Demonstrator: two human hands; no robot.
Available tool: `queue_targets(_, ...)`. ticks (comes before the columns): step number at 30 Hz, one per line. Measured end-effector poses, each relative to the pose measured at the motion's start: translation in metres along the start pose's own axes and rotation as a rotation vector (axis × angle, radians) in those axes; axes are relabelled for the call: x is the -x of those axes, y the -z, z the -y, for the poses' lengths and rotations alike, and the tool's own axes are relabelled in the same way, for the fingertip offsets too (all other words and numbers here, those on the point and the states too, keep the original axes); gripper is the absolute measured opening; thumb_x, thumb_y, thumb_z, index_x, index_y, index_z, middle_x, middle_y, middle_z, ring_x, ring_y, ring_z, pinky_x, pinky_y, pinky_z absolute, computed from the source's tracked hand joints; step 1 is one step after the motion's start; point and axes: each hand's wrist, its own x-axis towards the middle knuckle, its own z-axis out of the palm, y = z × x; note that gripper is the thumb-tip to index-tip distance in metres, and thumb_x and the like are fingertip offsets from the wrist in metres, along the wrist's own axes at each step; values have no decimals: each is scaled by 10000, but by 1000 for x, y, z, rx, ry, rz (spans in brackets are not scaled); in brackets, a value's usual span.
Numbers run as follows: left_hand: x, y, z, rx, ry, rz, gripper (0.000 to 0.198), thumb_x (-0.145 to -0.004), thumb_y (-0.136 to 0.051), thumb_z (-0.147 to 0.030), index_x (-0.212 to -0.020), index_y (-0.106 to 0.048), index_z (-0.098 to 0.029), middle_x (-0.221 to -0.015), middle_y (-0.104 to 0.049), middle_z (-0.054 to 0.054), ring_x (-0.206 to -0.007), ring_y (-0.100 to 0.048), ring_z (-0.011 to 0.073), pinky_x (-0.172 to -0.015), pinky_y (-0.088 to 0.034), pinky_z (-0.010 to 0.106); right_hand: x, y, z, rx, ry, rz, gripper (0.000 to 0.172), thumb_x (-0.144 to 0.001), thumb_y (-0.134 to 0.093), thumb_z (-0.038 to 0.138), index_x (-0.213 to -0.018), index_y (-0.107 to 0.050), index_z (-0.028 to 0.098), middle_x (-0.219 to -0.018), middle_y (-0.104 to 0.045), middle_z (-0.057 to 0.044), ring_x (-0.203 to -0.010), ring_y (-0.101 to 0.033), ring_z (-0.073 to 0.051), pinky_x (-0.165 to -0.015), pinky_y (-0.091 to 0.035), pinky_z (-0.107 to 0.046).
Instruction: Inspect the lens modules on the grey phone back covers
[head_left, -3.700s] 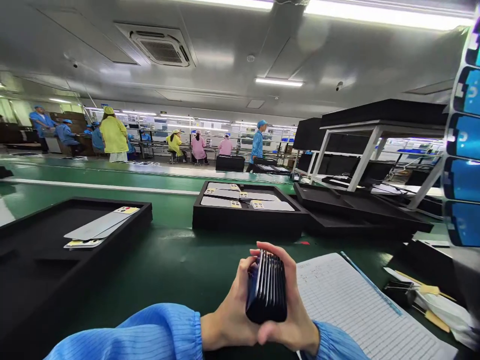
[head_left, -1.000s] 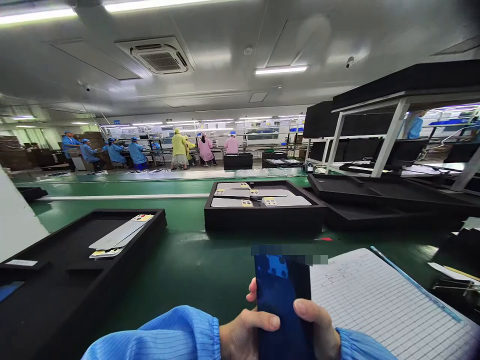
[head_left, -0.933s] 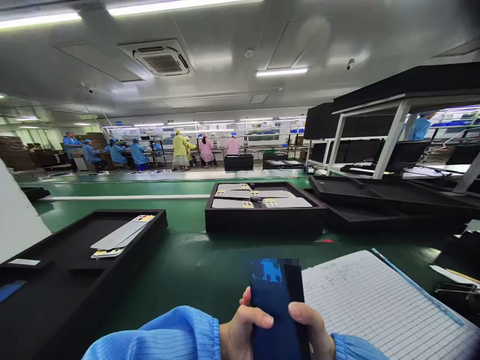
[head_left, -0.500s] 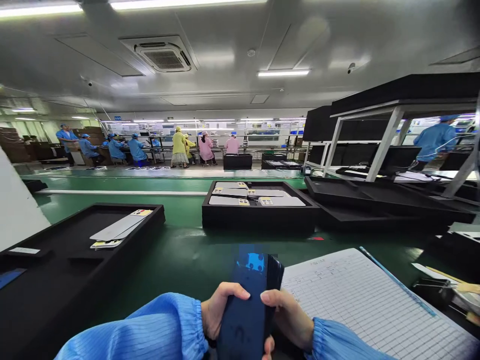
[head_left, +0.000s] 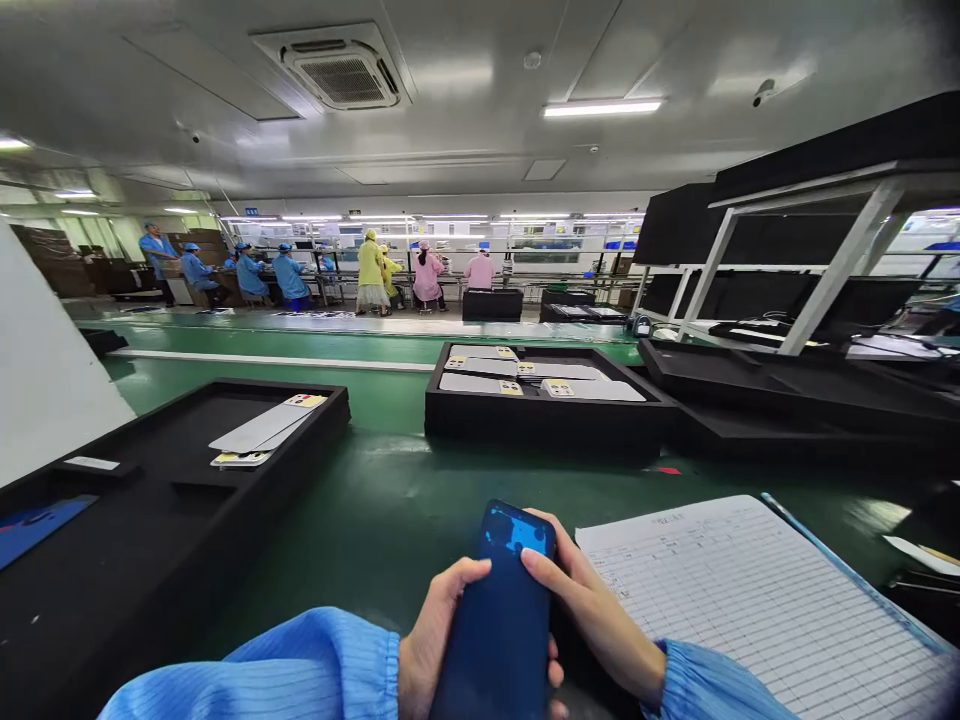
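Low in the middle of the head view is a dark blue phone back cover (head_left: pixel 499 620), tilted, with a brighter blue patch and dark round spots at its top. My left hand (head_left: pixel 439 625) grips its left side, thumb lying on the face. My right hand (head_left: pixel 600 605) wraps its upper right edge, with the thumb near the bright patch. Fingertips also show at the lower right edge. Whether several covers are stacked here I cannot tell; the underside is hidden. To the right lies a ruled paper sheet (head_left: pixel 750 570) with handwriting.
A black tray (head_left: pixel 551 412) ahead holds several light panels with yellow ends. The black tray (head_left: pixel 172 540) at left holds pale panels (head_left: pixel 266 425) and a blue one (head_left: pixel 45 525). More black trays (head_left: pixel 795 400) stand right, on the green table (head_left: pixel 382 500). Several people sit or stand far back.
The view has tilted down and turned slightly left. The cover's dark layered right edge no longer shows, and its face is more squarely in view. My right hand has shifted up along its edge.
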Motion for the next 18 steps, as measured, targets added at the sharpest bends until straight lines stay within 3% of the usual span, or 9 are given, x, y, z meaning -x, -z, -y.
queue_targets(2, 0, -2, 3, 112, -6, -33, 851, -611, -377, -725, -928, -604, 32, -788, -654, 144, -741, -614, 238, -815, -384, 338, 0, -1, -1, 11, -71, 62, 439, -826, -499, 458, -1194, -350, 270, -752, -564, 27, -398, -441, -40, -359, -342, -156)
queue_targets(6, 0, -4, 5, 128, -10, -73, 862, -650, -339, -705, -943, -597, 64, -763, -654, 152, -689, -615, 207, -758, -424, 320, 2, -1, -2, 40, -134, 154, 469, -842, -470, 469, -1226, -270, 291, -709, -543, 47, -398, -442, -35, -372, -334, -144)
queue_targets(12, -4, -1, 8, 29, 34, -171, 752, -642, -398, -629, -913, -613, 39, -769, -665, 152, -713, -640, 191, -754, -436, 266, 6, -1, -3, 149, -75, 84, 626, -802, -505, 515, -1293, -181, 299, -862, -572, -9, -486, -507, -85, -431, -408, -205)
queue_targets(15, -3, -3, 7, 13, 7, -243, 690, -687, -382, -578, -964, -602, 14, -747, -675, 142, -678, -639, 171, -725, -448, 254, 6, -3, -3, 201, -52, 61, 671, -807, -493, 514, -1325, -145, 267, -980, -571, -46, -692, -590, -161, -588, -487, -284)
queue_targets(18, -1, -10, 5, 39, -24, -358, 585, -721, -405, -522, -968, -597, -28, -687, -677, 104, -601, -625, 171, -683, -457, 265, 4, -4, -4, 214, -20, 47, 637, -832, -490, 465, -1328, -163, 235, -1103, -553, -65, -944, -570, -187, -849, -447, -331)
